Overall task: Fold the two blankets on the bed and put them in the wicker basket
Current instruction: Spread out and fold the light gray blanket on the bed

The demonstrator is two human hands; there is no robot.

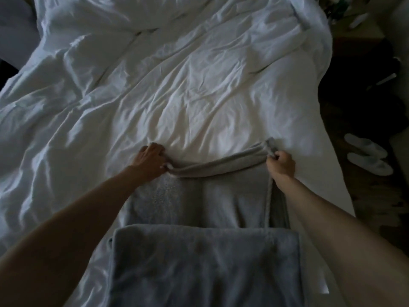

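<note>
Head view: pinching both ends of the beige blanket's (232, 200) far fold, by the bed's (199, 85) near edge, in curled fingers (273, 155) of left hand (150, 160) and right hand (282, 166), fold running left-right, probably for drawing nearward.

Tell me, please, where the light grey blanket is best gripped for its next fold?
Probably at the two far corners of the light grey blanket, reaching over it from the near side, where the left hand and right hand grip now. The far edge is bunched in several layers, so pinching each corner keeps them together.
</note>
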